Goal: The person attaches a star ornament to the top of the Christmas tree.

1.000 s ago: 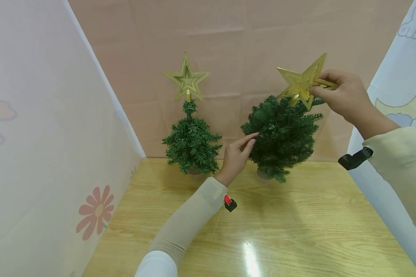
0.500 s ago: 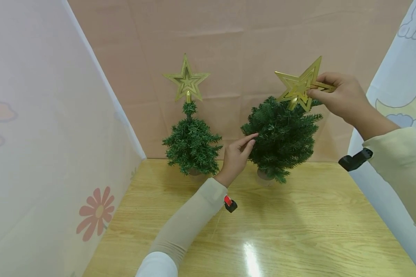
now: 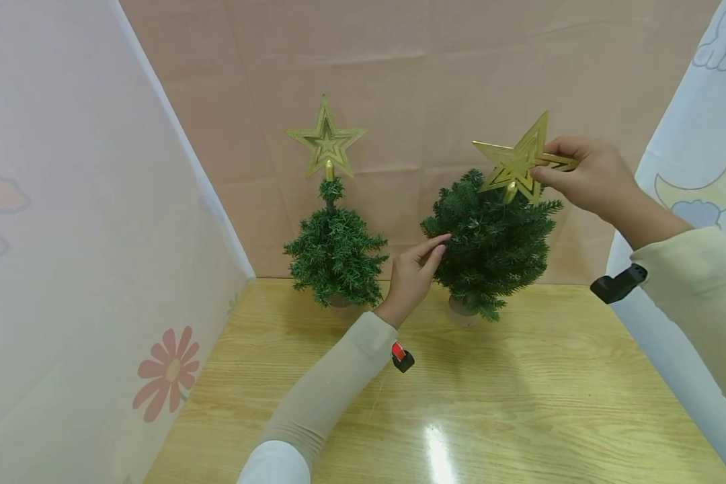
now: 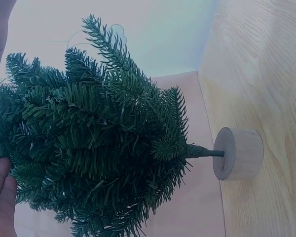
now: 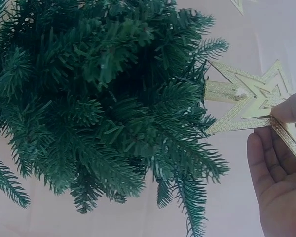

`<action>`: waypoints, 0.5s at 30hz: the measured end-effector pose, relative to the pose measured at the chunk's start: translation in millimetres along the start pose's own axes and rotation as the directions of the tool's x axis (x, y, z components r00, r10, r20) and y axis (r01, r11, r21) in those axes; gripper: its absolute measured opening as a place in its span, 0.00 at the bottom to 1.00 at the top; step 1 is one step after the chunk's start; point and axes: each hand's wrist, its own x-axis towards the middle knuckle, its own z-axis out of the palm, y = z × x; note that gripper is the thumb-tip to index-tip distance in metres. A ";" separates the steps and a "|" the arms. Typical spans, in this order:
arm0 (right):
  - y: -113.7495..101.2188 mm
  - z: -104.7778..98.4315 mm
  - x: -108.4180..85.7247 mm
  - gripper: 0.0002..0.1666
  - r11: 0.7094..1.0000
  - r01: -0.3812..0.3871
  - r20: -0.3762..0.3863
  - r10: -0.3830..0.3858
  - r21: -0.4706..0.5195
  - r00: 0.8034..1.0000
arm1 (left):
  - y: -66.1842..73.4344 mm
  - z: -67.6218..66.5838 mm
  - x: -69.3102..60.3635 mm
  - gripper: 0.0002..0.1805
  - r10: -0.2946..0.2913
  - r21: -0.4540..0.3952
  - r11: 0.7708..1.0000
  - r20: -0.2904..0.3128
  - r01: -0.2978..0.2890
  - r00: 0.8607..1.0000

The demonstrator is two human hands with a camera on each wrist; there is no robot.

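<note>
Near the table's [image 3: 502,410] back edge, above the right-hand tree [image 3: 490,235]: gold star [image 3: 514,163], tilted, one of its points pinched between thumb and fingers of the right hand [image 3: 589,175]; socket end at the crown needles. Left hand [image 3: 411,277] beside the foliage, fingertips against it; cannot tell whether they pinch a sprig. Round base [image 4: 244,154] just in from back edge, wood grain running forward from it. Second tree [image 3: 335,252], star-topped, stands left, a gap between.

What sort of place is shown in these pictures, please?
Probably a small staged indoor booth, judging by the yellowish wood-grain tabletop, the creased pinkish-brown backdrop behind it, and the pale side panel printed with a pink, round-petalled flower.
</note>
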 end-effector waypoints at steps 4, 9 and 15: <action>0.8 2.2 -0.6 0.15 1.000 0.017 0.007 -0.017 -0.021 1.000 | 0.3 -0.3 -0.5 0.19 0.001 -0.006 1.000 0.010 -0.001 1.000; 1.8 2.8 -0.1 0.18 0.999 0.015 0.016 -0.015 -0.038 1.000 | 1.4 -0.6 -0.7 0.19 -0.003 -0.005 1.000 0.010 0.003 1.000; 3.9 3.5 -0.9 0.19 0.999 0.013 0.025 -0.012 -0.040 1.000 | 2.0 -0.4 -0.4 0.19 0.001 -0.001 1.000 0.015 -0.001 1.000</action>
